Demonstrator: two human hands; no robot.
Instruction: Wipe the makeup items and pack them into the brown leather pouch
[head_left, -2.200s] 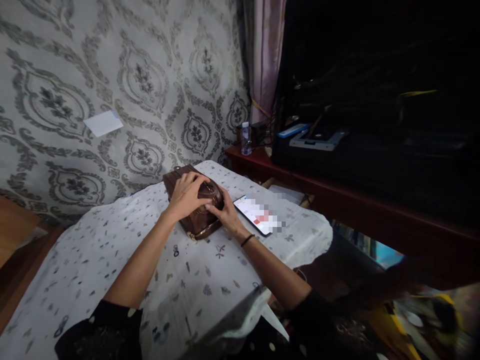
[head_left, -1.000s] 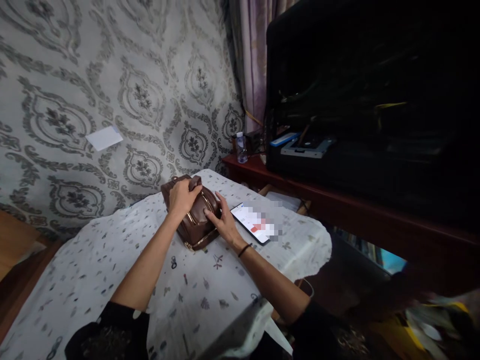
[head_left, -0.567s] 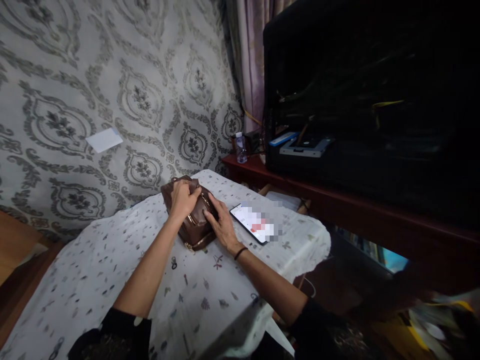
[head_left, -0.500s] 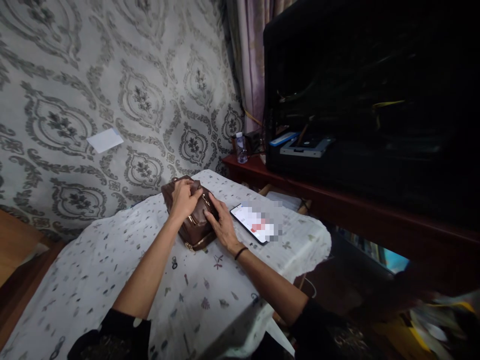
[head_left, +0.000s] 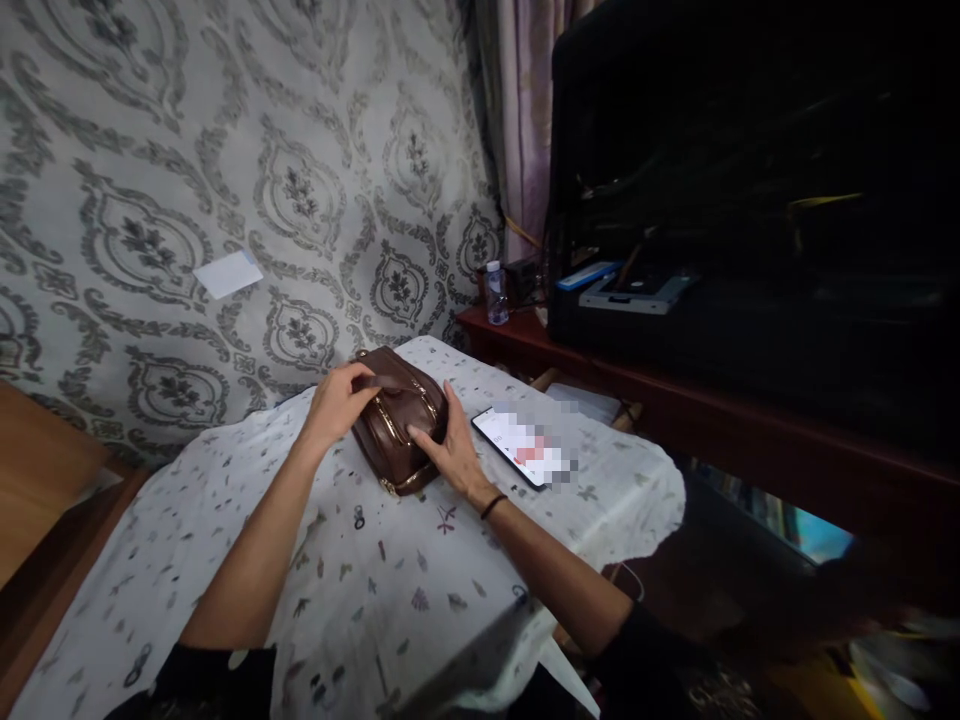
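Observation:
A brown leather handbag (head_left: 401,455) with gold zips lies on the cloth-covered table. My left hand (head_left: 337,405) is at its left side, thumb and fingers pinching the bag's strap (head_left: 390,382), which is lifted a little off the top. My right hand (head_left: 454,450) grips the bag's right side, its thumb on the zipped face and its other fingers along the far edge. Right of that hand lies a phone (head_left: 510,445) with a lit screen, partly blurred out.
A white patterned cloth (head_left: 420,560) covers the table. Behind it stands a patterned wall with a white card (head_left: 229,274) on it. A plastic bottle (head_left: 496,295) stands on a dark red shelf (head_left: 517,330), beside a large black screen (head_left: 750,150).
My left hand has moved left from the bag's top, drawing the strap with it. My right hand stays on the bag's side. The view has shifted slightly left.

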